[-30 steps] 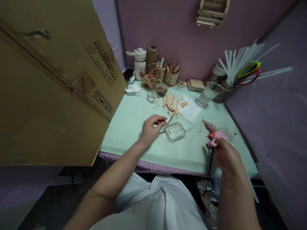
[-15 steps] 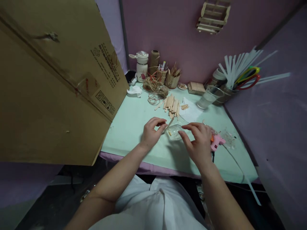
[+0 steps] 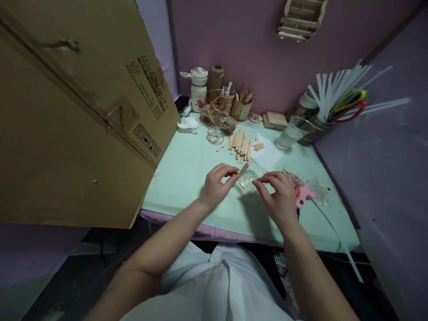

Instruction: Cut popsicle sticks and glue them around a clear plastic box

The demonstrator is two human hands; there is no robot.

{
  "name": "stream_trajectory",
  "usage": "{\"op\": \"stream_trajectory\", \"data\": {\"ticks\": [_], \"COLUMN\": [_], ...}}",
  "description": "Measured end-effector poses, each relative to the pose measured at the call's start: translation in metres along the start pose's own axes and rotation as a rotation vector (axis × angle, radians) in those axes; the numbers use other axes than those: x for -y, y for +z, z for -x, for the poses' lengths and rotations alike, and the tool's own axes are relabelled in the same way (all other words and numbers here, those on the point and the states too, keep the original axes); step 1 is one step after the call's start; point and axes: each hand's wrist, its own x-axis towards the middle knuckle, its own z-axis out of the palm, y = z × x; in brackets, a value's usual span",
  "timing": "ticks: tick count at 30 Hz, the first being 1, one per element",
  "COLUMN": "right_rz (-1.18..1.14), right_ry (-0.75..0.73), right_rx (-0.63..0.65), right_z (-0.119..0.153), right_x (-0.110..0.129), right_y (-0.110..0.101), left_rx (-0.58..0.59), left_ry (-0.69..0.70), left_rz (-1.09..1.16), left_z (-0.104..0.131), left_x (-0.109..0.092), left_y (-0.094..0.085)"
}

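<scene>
My left hand pinches a short flat wooden craft stick, which slants up and away from the fingertips. Just beyond, on the mint-green tabletop, is a small clear dish with a yellowish bit inside. My right hand hovers at the dish's right side, thumb and fingertips brought together; whatever is between them is too small to make out. A pink glue gun lies right of that hand, partly hidden by it.
Behind the dish lies a pile of craft sticks beside a white tissue. Tangled twine and a clear cup stand farther back. A large cardboard box blocks the left. A white glue stick overhangs the right front edge.
My left hand has shifted slightly right with the craft stick, bringing it over the dish's edge. My right thumb and fingers, apart before, have closed together.
</scene>
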Motion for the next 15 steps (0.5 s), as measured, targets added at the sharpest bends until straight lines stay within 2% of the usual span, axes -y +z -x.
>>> {"op": "stream_trajectory", "data": {"ticks": [8,11,15], "right_rz": [0.009,0.043,0.079], "right_ry": [0.011,0.007,-0.014], "right_rx": [-0.030,-0.089,-0.097], "right_z": [0.004,0.002,-0.004], "right_x": [0.002,0.011,0.029], "right_y": [0.001,-0.003,-0.005], "left_rx": [0.045,0.045,0.042], "left_ry": [0.086,0.142,0.177], "left_rz": [-0.073,-0.110,-0.195], "left_z": [-0.002,-0.002,0.001], "left_x": [-0.003,-0.005,-0.010], "left_y": [0.009,0.010,0.014]}}
